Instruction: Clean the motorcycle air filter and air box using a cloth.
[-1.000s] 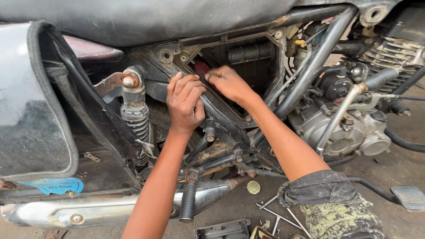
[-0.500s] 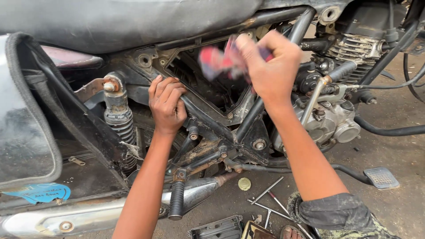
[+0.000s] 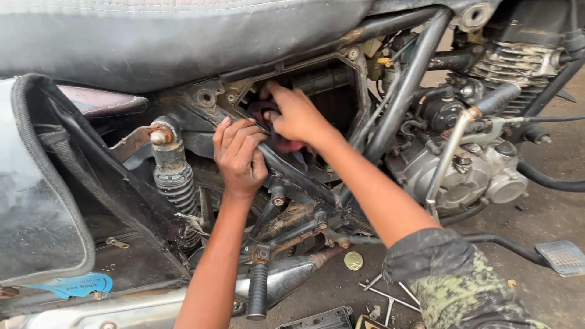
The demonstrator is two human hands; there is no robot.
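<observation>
I am looking at the side of a motorcycle with its side cover off. My left hand grips a dark diagonal frame tube below the open frame cavity. My right hand reaches into that cavity and presses a dark red rag against the inside. Most of the rag is hidden behind my fingers and the tube.
The black seat spans the top. A rear shock spring stands left of my left hand. The engine sits at the right. Below are a footpeg, the exhaust pipe, and loose tools and a round coin-like disc on the ground.
My right hand had lifted the red rag up out of the frame half a second ago; now it is back inside the cavity with the rag. My left hand has stayed on the frame tube.
</observation>
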